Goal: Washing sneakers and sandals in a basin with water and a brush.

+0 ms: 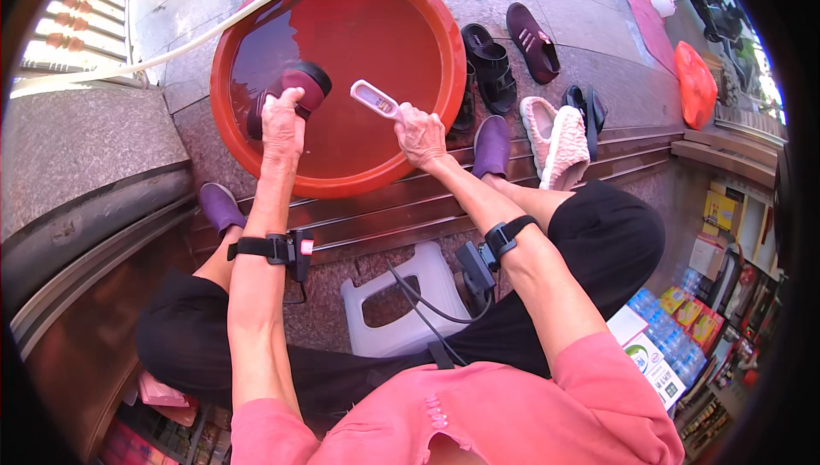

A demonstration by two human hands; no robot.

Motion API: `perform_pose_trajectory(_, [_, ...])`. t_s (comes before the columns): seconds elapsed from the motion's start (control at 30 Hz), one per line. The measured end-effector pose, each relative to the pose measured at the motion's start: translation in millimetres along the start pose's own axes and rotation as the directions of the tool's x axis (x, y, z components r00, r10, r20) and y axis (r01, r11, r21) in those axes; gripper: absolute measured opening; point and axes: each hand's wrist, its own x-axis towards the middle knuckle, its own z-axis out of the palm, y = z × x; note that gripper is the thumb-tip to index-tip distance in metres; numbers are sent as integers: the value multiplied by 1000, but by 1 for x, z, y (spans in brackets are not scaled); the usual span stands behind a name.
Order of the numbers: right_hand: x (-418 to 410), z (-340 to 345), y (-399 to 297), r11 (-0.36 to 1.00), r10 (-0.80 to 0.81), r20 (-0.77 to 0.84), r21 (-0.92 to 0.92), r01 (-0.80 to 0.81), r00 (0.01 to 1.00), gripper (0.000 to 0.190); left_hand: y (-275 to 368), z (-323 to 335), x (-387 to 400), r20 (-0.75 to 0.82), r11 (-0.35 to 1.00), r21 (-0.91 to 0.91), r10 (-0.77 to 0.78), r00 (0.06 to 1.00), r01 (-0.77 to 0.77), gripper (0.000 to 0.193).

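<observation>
A large round orange-red plastic basin (221,125) holds water on the paving in front of me. My left hand (283,122) grips a dark maroon shoe with a black sole edge (306,88) over the left part of the basin; part of the shoe lies behind the hand, and I cannot tell how much of it is under water. My right hand (421,135) is closed on the handle of a pale pink brush (375,98) above the basin's right side, apart from the shoe. The brush's bristles are not visible. A cream hose (211,31) reaches over the basin's upper left rim.
Black sandals (493,74), a maroon slip-on shoe (533,42) and pale pink slippers (564,148) stand right of the basin. A white plastic stool (410,330) is between my legs. A metal door track (384,209) crosses before me. A red plastic bag (695,87) lies far right.
</observation>
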Motion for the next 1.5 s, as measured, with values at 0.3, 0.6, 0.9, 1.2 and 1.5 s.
perform_pose_trajectory(0.3, [1, 24, 6, 993, -41, 103, -105, 52, 994, 18, -98, -28, 11, 217, 462, 851, 121, 969, -248, 29])
perform_pose_trajectory(0.6, [3, 24, 7, 994, -55, 75, -93, 62, 996, 22, -132, -53, 37, 316, -178, 930, -57, 947, -321, 27])
perform_pose_trajectory(0.9, [1, 24, 10, 997, -45, 40, -65, 48, 998, 20, -76, -38, 3, 137, 700, 714, -97, 986, -30, 36])
perform_pose_trajectory(1.2, [-1, 25, 5, 996, -31, 77, -82, 38, 997, 19, -118, -54, 12, 336, 94, 941, -134, 932, -326, 33])
perform_pose_trajectory(1.5, [-1, 25, 11, 993, -43, 53, -107, 48, 998, 18, -46, -26, 21, 279, -240, 798, -666, 692, -553, 40])
